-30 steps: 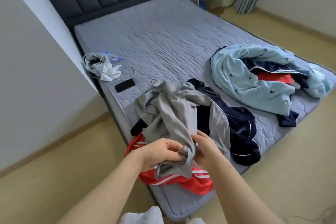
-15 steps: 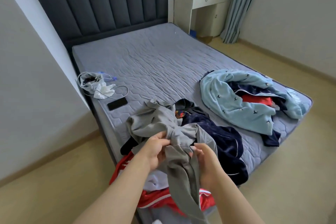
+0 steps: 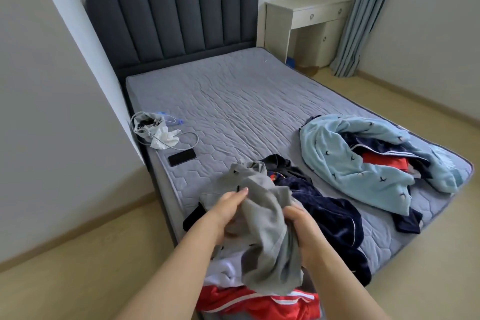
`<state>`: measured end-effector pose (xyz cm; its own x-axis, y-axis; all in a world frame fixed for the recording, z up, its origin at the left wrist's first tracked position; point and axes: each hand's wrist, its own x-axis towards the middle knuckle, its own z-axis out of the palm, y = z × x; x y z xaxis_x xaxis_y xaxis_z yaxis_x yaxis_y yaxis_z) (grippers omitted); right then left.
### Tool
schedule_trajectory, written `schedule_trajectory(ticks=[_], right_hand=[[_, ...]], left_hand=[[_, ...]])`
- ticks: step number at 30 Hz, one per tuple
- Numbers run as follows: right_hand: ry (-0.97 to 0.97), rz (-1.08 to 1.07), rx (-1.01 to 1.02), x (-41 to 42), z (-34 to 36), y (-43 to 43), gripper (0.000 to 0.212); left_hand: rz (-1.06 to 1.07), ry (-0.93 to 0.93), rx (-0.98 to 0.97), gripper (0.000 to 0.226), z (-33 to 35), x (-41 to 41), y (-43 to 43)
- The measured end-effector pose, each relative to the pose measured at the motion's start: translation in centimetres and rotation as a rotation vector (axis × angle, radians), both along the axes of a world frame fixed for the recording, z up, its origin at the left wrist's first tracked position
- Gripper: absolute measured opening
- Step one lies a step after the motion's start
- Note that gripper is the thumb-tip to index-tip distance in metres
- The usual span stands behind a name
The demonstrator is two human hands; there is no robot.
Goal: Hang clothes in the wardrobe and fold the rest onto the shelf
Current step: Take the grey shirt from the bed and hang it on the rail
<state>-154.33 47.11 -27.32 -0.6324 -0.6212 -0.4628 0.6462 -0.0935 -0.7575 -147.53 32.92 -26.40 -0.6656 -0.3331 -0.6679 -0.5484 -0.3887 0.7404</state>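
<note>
Bedroom, head view. Grey quilted mattress (image 3: 233, 101) with a dark padded headboard (image 3: 171, 21); white desk (image 3: 311, 15) and grey-blue curtain (image 3: 363, 15) in the far right corner, light wood floor (image 3: 65, 267) around the bed.

Both hands are at the near edge of the bed, on a grey garment (image 3: 262, 215) lifted off the clothes pile. The left hand (image 3: 228, 210) holds its left side: thumb lies on top, fingers go under the cloth and are mostly hidden, so the grip looks like a pinch. The right hand (image 3: 304, 231) has its fingers curled tight round a bunched fold. The garment's lower part hangs down between the forearms.

Under and around it: a navy velvet garment (image 3: 335, 218) to the right, touching the grey one; a red garment with white stripes (image 3: 249, 304) at the mattress edge below; a white garment (image 3: 223, 270) just above the red.

Well apart on the right side of the bed, a light blue fleece with a bird print (image 3: 345, 163) is wrapped round more navy and red clothes.

Left side of the mattress: black phone (image 3: 181, 157), white cable (image 3: 189, 138), grey pouch (image 3: 148, 125) with a white cloth spilling out.
</note>
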Motion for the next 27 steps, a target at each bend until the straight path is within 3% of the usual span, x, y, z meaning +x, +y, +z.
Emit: schedule_trajectory(ticks=[3,5,8,10,12,15,18,21,24,25,26,27], right_hand=[[0.115,0.344,0.030,1.2,2.1,-0.7,0.023],[0.073,0.460,0.088,1.2,2.3,-0.5,0.024],[-0.039,0.199,0.169,0.6,1.7,0.3,0.029],[0.027,-0.153,0.334,-0.4,0.4,0.9,0.030],[0.098,-0.305,0.425,-0.8,-0.2,1.1,0.037],[-0.062,-0.099,0.210,-0.6,0.4,1.0,0.053],[-0.259,0.106,0.036,0.3,1.3,1.1,0.040],[-0.128,-0.003,0.048,0.5,0.4,0.8,0.022],[0.107,-0.265,0.162,-0.1,0.4,0.7,0.017],[0.199,-0.271,0.202,-0.1,0.5,0.5,0.018],[0.305,-0.236,0.240,0.1,1.1,0.2,0.021],[0.412,-0.181,0.264,0.5,1.4,0.0,0.026]], left_hand=[[0.198,0.066,0.231,0.035,-0.2,-0.7,0.3],[0.231,0.080,0.298,0.047,0.0,-0.7,0.2],[0.215,0.139,0.343,0.052,0.5,-0.4,-0.3],[0.142,0.169,0.293,0.038,1.3,0.0,-0.4],[0.037,0.218,0.196,0.031,2.2,0.5,-0.2],[-0.142,0.264,0.165,0.026,3.8,1.1,0.6],[-0.206,0.251,0.146,0.028,4.2,1.0,0.8],[-0.061,0.188,-0.174,0.027,3.6,0.5,-0.2],[0.038,-0.106,-0.839,0.018,1.9,0.7,-1.2],[0.033,-0.146,-0.951,0.018,1.6,1.0,-1.0],[0.028,-0.117,-0.910,0.018,1.4,1.1,-0.7],[0.016,-0.049,-0.738,0.020,1.3,1.0,-0.2]])
